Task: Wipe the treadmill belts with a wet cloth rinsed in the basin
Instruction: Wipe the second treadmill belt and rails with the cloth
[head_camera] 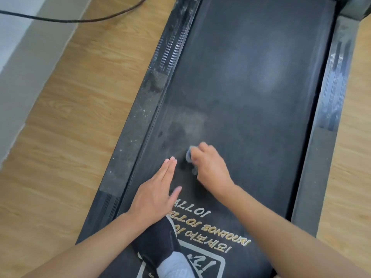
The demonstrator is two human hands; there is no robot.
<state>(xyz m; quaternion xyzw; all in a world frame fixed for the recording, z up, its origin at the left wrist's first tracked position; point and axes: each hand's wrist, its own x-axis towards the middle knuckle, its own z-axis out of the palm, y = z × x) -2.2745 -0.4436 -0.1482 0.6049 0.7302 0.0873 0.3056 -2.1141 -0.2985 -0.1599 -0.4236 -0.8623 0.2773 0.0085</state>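
Treadmill belt point(251, 87) black, dusty, pale smears mid-length and toward far end. Right hand point(208, 167) bunched tight around small grey cloth point(189, 155), pressing it onto belt left of centre, near end. Left hand point(154, 194) flat, fingers straight and together, palm down on belt just beside left edge, close to cloth but apart from it. Gold and white lettering point(208, 231) printed at near end. Dark shoe point(158, 243) with white sock on belt under left forearm. Left side rail point(140, 117) speckled with dust. Wood floor point(70, 117) either side; black cable point(70, 20) beyond far-left corner.
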